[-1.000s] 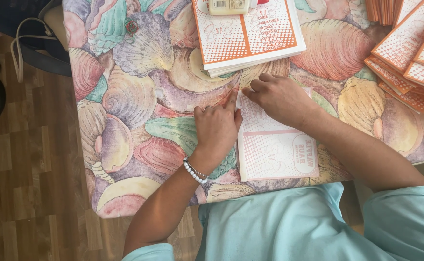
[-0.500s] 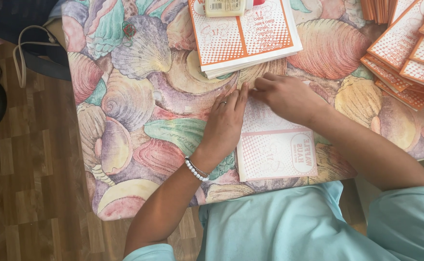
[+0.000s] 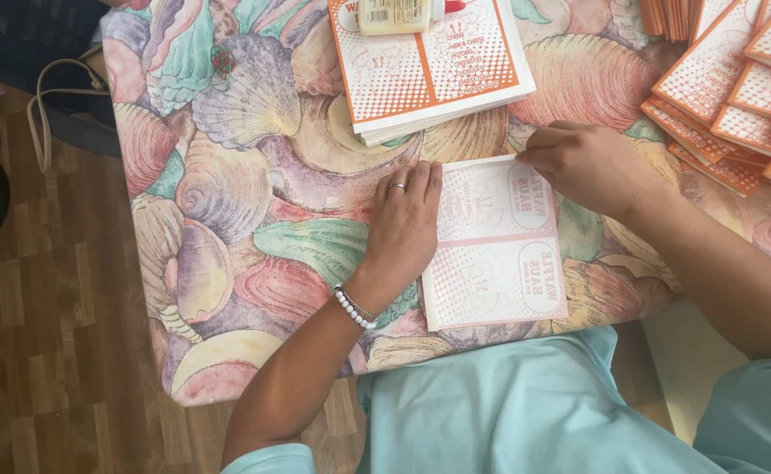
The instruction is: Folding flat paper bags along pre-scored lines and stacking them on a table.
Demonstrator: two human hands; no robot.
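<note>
A flat white paper bag point(image 3: 498, 250) with faint pink print lies at the near edge of a table covered by a seashell-pattern cloth point(image 3: 245, 184). My left hand point(image 3: 406, 226) lies flat with fingers together on the bag's left edge; it wears a ring and a bead bracelet. My right hand point(image 3: 589, 167) presses its curled fingertips on the bag's top right corner. Neither hand lifts the bag.
A stack of orange-and-white printed paper bags point(image 3: 429, 66) sits just beyond the hands, with a glue bottle point(image 3: 399, 13) on top. More orange bags point(image 3: 737, 96) are fanned out at the right. A dark bag with a white cord point(image 3: 47, 96) rests on the wooden floor at left.
My right hand has slid right along the bag's top edge to its corner. My left hand has flattened along the left edge, uncovering more of the bag.
</note>
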